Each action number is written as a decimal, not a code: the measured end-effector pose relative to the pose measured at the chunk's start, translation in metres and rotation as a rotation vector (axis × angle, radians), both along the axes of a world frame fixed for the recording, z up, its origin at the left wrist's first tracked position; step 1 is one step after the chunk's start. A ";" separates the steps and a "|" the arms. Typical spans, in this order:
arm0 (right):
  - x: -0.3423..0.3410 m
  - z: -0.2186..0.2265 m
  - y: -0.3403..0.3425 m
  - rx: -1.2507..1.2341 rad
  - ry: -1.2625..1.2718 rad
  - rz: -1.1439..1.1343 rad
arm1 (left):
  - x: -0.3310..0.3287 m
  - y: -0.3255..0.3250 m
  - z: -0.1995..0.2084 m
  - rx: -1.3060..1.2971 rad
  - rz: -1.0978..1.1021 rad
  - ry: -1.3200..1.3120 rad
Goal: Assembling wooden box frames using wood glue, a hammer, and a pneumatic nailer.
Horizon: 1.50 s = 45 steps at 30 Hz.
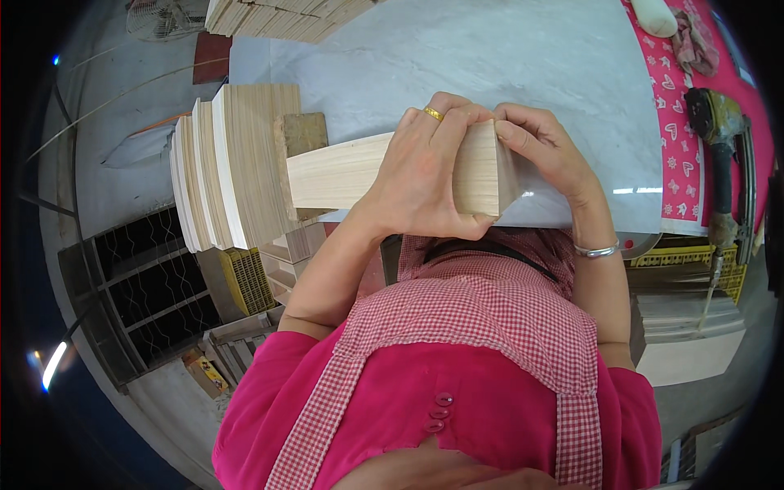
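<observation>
A long, pale box-like wooden piece (343, 173) lies across the near part of the table, its wood grain running lengthwise. My left hand (425, 167) is wrapped over it near the right end, with the thumb along the near edge and a gold ring on one finger. At the far corner of that end, my right hand (543, 147) pinches the edge between thumb and bent fingers. The end face is partly in shadow, so what lies inside or behind it is hidden. The left end of the piece meets a brown wooden block (304, 135).
Stacked pale boards (260, 163) stand left of the block, with another stack (282, 18) at the back. On the right, a pneumatic nail gun (719, 139) rests on pink patterned cloth (678, 155), near a crumpled rag (694, 45). More boards (686, 318) sit lower right.
</observation>
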State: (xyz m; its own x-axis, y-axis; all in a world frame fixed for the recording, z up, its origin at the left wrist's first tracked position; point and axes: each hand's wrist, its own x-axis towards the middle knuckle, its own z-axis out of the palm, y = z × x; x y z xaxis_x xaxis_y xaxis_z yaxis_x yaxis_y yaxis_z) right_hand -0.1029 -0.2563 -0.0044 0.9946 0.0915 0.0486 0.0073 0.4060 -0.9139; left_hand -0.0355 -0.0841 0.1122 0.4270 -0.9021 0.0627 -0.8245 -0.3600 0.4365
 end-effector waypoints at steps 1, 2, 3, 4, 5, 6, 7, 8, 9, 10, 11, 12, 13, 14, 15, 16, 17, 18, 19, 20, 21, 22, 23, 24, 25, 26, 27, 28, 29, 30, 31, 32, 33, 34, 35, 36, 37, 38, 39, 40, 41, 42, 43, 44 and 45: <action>0.000 0.000 0.001 0.010 -0.005 -0.012 | 0.000 0.000 0.000 0.016 0.009 0.003; -0.001 0.000 0.002 0.012 -0.006 -0.032 | 0.000 0.000 -0.001 -0.002 0.002 0.002; -0.001 0.001 0.002 0.019 -0.012 -0.024 | 0.000 0.000 -0.001 -0.006 0.001 0.000; -0.001 0.001 0.003 0.030 -0.010 -0.030 | 0.000 0.000 -0.001 -0.009 0.001 -0.001; -0.002 0.001 0.004 0.041 -0.007 -0.035 | 0.000 0.000 -0.001 0.007 0.009 0.000; -0.002 0.001 0.004 0.049 -0.001 -0.052 | 0.000 0.000 0.000 -0.012 0.001 -0.004; -0.002 0.001 0.005 0.052 -0.005 -0.042 | 0.000 0.000 0.000 -0.009 0.004 -0.002; -0.002 0.000 0.005 0.045 -0.008 -0.047 | -0.001 0.000 0.000 -0.005 0.007 0.001; -0.002 0.000 0.004 0.037 -0.011 -0.055 | -0.001 0.000 0.000 0.015 0.016 0.005; -0.002 0.000 0.004 0.025 -0.010 -0.069 | -0.001 0.000 0.000 -0.001 0.008 0.003; -0.001 0.000 0.003 0.031 -0.014 -0.062 | 0.000 -0.001 0.001 -0.001 0.007 0.001; -0.001 0.000 0.003 0.039 -0.012 -0.048 | 0.000 -0.001 0.001 -0.002 0.007 0.000; -0.001 0.000 0.002 0.048 -0.010 -0.033 | 0.000 -0.001 0.000 0.015 0.012 0.002; 0.000 0.000 0.002 0.036 0.016 -0.029 | 0.000 -0.001 0.000 0.001 0.009 -0.001; -0.001 0.001 0.002 0.061 -0.005 -0.015 | 0.001 -0.001 0.000 -0.002 0.003 -0.004; -0.002 0.001 0.001 0.059 -0.002 -0.046 | 0.001 -0.001 -0.001 -0.004 -0.002 -0.005; -0.004 0.001 0.001 0.060 0.004 -0.076 | 0.001 0.000 -0.001 0.016 0.003 -0.003; -0.008 0.002 0.002 0.061 0.001 -0.111 | 0.000 0.001 -0.001 0.004 0.002 0.010; -0.011 0.003 0.003 0.063 0.022 -0.100 | -0.001 0.001 -0.002 0.013 0.016 0.020; -0.015 0.004 0.003 0.018 -0.026 -0.149 | 0.000 0.002 -0.003 0.019 0.027 0.026; -0.020 0.005 0.002 -0.026 -0.073 -0.199 | -0.001 0.002 -0.003 0.032 0.039 0.029; -0.024 0.007 0.003 -0.081 -0.106 -0.269 | -0.001 0.002 -0.003 0.025 0.036 0.036; -0.028 0.009 0.003 -0.076 -0.121 -0.252 | -0.001 0.002 -0.004 0.025 0.035 0.030; -0.033 0.012 0.003 -0.148 -0.143 -0.290 | -0.001 0.002 -0.004 0.024 0.034 0.025; -0.039 0.015 0.004 -0.221 -0.166 -0.326 | -0.001 0.001 -0.004 0.022 0.034 0.019; -0.045 0.019 0.006 -0.295 -0.193 -0.362 | 0.000 0.001 -0.004 0.016 0.033 0.016; -0.052 0.023 0.009 -0.299 -0.199 -0.363 | 0.000 0.001 -0.005 0.015 0.027 0.010; -0.060 0.027 0.015 -0.434 -0.224 -0.445 | -0.001 0.001 -0.005 0.013 0.023 0.004; -0.069 0.030 0.021 -0.571 -0.250 -0.528 | 0.000 0.002 -0.005 0.027 0.025 -0.003; -0.076 0.033 0.027 -0.703 -0.260 -0.624 | -0.001 0.002 -0.005 0.004 0.018 -0.005; -0.082 0.034 0.036 -0.714 -0.273 -0.616 | -0.001 0.003 -0.005 0.005 0.020 -0.011; -0.087 0.034 0.049 -0.707 -0.276 -0.685 | -0.001 0.003 -0.006 0.005 0.019 -0.019; -0.090 0.033 0.062 -0.699 -0.278 -0.754 | -0.001 0.004 -0.006 0.005 0.017 -0.028; -0.092 0.032 0.072 -0.692 -0.294 -0.831 | -0.001 0.005 -0.006 -0.002 0.011 -0.028; -0.093 0.029 0.076 -0.699 -0.285 -0.835 | -0.001 0.005 -0.007 -0.005 0.008 -0.032; -0.091 0.025 0.080 -0.729 -0.307 -0.892 | -0.001 0.004 -0.007 -0.010 0.004 -0.039; -0.090 0.022 0.082 -0.757 -0.327 -0.947 | -0.001 0.005 -0.007 -0.010 0.002 -0.048; -0.090 0.020 0.085 -0.773 -0.318 -1.004 | -0.001 0.005 -0.007 -0.023 -0.007 -0.051; -0.090 0.019 0.087 -0.794 -0.354 -1.012 | -0.002 0.005 -0.007 -0.020 -0.004 -0.052; -0.089 0.018 0.089 -0.804 -0.358 -1.040 | -0.002 0.005 -0.007 -0.020 -0.001 -0.053; -0.089 0.018 0.090 -0.813 -0.360 -1.063 | -0.002 0.005 -0.007 -0.013 0.005 -0.051; -0.088 0.018 0.091 -0.820 -0.362 -1.083 | -0.002 0.005 -0.008 -0.028 0.004 -0.056; -0.088 0.019 0.092 -0.827 -0.370 -1.083 | -0.002 0.005 -0.008 -0.028 0.002 -0.058; -0.088 0.020 0.092 -0.856 -0.391 -1.096 | -0.002 0.005 -0.008 -0.030 0.000 -0.061; -0.087 0.020 0.092 -0.883 -0.412 -1.110 | -0.002 0.005 -0.008 -0.033 -0.005 -0.066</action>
State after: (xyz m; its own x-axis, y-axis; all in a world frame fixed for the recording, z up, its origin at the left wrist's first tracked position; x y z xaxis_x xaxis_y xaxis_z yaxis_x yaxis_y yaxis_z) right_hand -0.1896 -0.1643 0.0154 0.5041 -0.5405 0.6736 0.2496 -0.6555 -0.7127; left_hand -0.0375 -0.0786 0.1040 0.4162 -0.9013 0.1201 -0.8537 -0.3418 0.3929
